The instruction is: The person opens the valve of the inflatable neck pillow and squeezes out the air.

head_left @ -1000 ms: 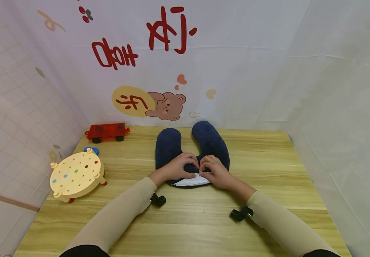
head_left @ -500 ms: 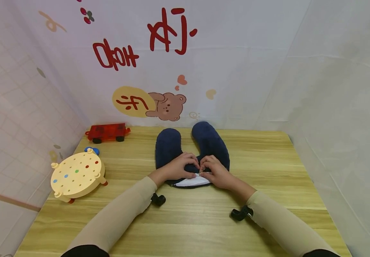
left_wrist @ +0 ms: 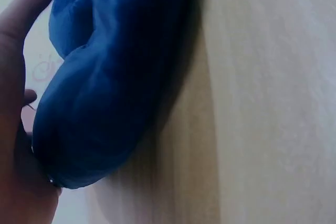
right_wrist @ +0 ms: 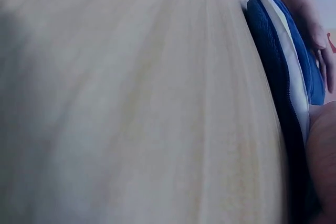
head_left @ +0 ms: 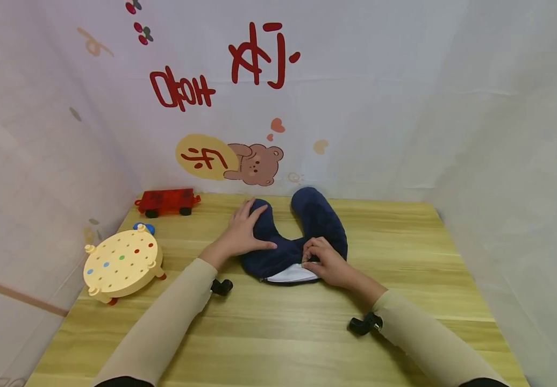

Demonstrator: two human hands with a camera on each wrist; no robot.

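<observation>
A dark blue U-shaped neck pillow (head_left: 317,215) lies on the wooden table, its two ends toward the back wall. Along its near edge a zipper (right_wrist: 287,85) gapes, with white lining (head_left: 290,274) showing. My left hand (head_left: 242,234) rests on the pillow's left arm, fingers spread and thumb apart. In the left wrist view that hand lies along the rounded end of the pillow (left_wrist: 115,87). My right hand (head_left: 327,260) pinches the pillow's cover at the right part of the zipper opening. Its fingertips hide whatever zipper pull may be there.
To the left stands a round cream-coloured toy stool (head_left: 122,263) with short legs and coloured dots. Behind it lie a small blue object (head_left: 145,228) and a red toy wagon (head_left: 168,202). A white printed cloth wall (head_left: 365,134) borders the table's back.
My left hand has left the zipper opening and moved left and back onto the pillow's left arm, its fingers spreading. The right hand keeps its pinch. The head view has shifted slightly.
</observation>
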